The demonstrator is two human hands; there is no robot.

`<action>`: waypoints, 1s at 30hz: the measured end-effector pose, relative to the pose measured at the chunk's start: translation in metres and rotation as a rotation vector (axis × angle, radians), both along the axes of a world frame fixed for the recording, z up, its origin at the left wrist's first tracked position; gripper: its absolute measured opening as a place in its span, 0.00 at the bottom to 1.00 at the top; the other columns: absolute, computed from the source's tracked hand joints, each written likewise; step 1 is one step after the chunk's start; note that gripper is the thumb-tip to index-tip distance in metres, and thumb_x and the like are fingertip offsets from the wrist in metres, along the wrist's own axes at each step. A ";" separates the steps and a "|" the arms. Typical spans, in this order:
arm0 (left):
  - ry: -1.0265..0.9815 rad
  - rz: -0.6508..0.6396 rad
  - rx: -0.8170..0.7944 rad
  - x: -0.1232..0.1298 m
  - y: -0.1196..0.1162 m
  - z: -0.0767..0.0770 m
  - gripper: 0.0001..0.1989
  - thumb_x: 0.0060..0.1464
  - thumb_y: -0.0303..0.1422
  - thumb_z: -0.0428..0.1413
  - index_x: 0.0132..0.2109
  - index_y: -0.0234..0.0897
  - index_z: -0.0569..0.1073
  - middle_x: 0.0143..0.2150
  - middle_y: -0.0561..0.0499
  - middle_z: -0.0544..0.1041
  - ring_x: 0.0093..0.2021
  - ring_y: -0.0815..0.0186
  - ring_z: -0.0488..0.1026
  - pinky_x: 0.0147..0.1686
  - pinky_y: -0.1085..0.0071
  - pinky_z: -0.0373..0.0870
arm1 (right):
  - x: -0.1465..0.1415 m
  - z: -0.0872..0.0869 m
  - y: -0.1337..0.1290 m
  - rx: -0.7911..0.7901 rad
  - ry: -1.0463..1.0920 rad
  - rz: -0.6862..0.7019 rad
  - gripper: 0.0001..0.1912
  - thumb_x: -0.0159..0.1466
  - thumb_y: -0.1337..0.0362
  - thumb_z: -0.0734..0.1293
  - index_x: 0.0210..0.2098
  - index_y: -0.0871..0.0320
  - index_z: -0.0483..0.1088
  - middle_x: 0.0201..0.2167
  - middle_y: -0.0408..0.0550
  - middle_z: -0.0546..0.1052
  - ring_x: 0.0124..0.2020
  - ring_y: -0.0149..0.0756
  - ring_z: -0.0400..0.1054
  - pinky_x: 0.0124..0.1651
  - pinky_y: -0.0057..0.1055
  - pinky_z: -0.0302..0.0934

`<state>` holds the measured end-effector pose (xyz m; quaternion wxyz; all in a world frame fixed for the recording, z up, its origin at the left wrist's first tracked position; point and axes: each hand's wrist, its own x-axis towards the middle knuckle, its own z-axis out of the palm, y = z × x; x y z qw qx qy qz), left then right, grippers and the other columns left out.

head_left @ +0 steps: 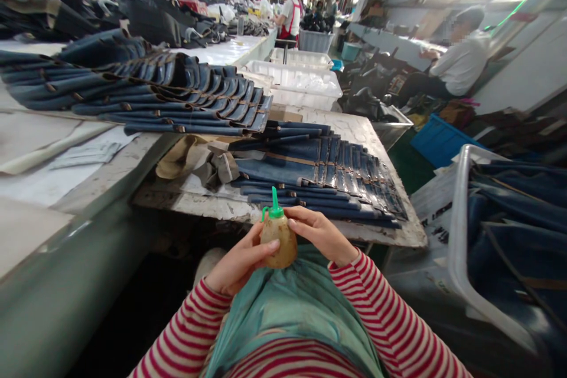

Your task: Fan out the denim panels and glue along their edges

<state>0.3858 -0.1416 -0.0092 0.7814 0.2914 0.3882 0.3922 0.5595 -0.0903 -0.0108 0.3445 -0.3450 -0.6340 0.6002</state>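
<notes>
A squat yellowish glue bottle [283,245] with a green nozzle and cap [275,207] stands upright over my lap. My left hand [243,257] is wrapped round its left side, thumb across the front. My right hand [316,230] touches the upper right of the bottle near the cap, fingers bent against it. Beyond the hands, overlapping dark blue pieces [305,159] with brown strips lie fanned out on a worn board table [208,204]. Grey-brown scraps [217,168] lie at their left end.
A larger row of blue pieces [177,91] lies at the back left. A clear bin [463,236] of blue pieces stands at the right, with a blue crate [443,142] behind it. White bins [301,82] stand beyond the table. Other people are farther back.
</notes>
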 end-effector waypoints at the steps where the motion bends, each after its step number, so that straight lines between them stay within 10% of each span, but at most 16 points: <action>1: 0.013 0.021 0.009 0.001 0.001 -0.001 0.26 0.46 0.34 0.59 0.53 0.41 0.63 0.52 0.46 0.69 0.49 0.57 0.69 0.43 0.67 0.68 | -0.001 -0.001 -0.001 0.007 -0.020 -0.057 0.17 0.58 0.56 0.64 0.44 0.58 0.69 0.41 0.47 0.74 0.42 0.33 0.67 0.48 0.32 0.60; 8: 0.161 0.192 0.183 0.010 0.005 -0.003 0.26 0.44 0.35 0.61 0.52 0.41 0.64 0.48 0.49 0.71 0.46 0.63 0.69 0.44 0.72 0.66 | -0.011 0.002 -0.008 0.113 -0.151 -0.290 0.10 0.56 0.57 0.65 0.29 0.59 0.65 0.23 0.40 0.67 0.25 0.26 0.60 0.27 0.24 0.58; 30: 0.396 0.329 0.298 0.013 0.002 -0.012 0.29 0.43 0.37 0.61 0.52 0.40 0.60 0.51 0.46 0.68 0.51 0.58 0.66 0.51 0.62 0.64 | -0.015 0.009 -0.009 0.152 -0.218 -0.297 0.07 0.56 0.63 0.63 0.28 0.60 0.70 0.25 0.43 0.74 0.26 0.28 0.67 0.30 0.25 0.63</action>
